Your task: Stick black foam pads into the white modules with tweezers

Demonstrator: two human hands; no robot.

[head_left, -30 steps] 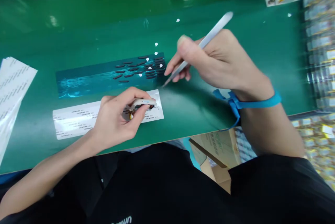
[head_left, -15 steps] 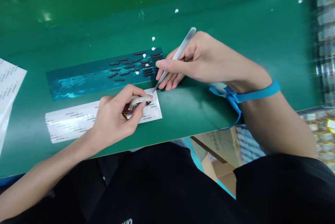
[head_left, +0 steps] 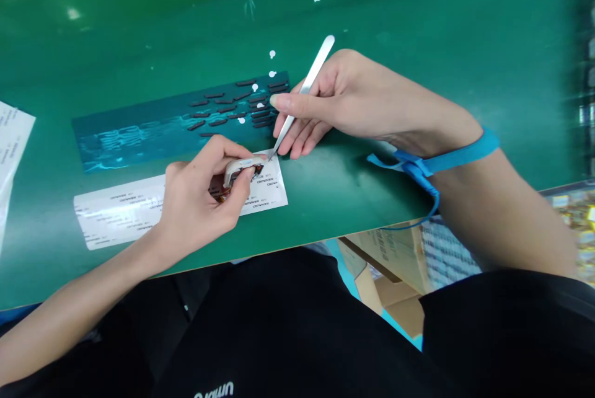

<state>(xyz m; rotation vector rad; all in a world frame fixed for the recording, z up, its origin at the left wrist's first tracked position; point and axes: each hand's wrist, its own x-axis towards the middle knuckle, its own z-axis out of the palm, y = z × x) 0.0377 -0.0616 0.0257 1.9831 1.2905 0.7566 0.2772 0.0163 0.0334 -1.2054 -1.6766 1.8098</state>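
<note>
My left hand [head_left: 204, 196] is closed around a small white-shelled electronic part [head_left: 238, 168], its inner components showing between finger and thumb. My right hand [head_left: 320, 106] grips metal tweezers [head_left: 312, 72], slanted with the tip down. That tip is beside the white part's right end; whether it touches or pinches anything is too small to tell. Beneath the left hand lies a white printed sheet [head_left: 116, 212]. Just behind it, a blue film strip [head_left: 111, 141] bears several thin black strips [head_left: 225, 101] and a few small white round tabs [head_left: 255, 87].
More white tabs [head_left: 272, 54] lie on the green mat [head_left: 418, 26]. Another printed sheet [head_left: 13, 144] is at the left. A blue wrist strap [head_left: 465, 156] trails its cord near the table's front edge. Below stands an open cardboard box [head_left: 400, 299]; blurred trays [head_left: 576, 218] are at the right.
The white part has turned slightly in my left hand, showing more of its inside. The tweezers have tipped more upright, their tip close by the part. The view has shifted a little.
</note>
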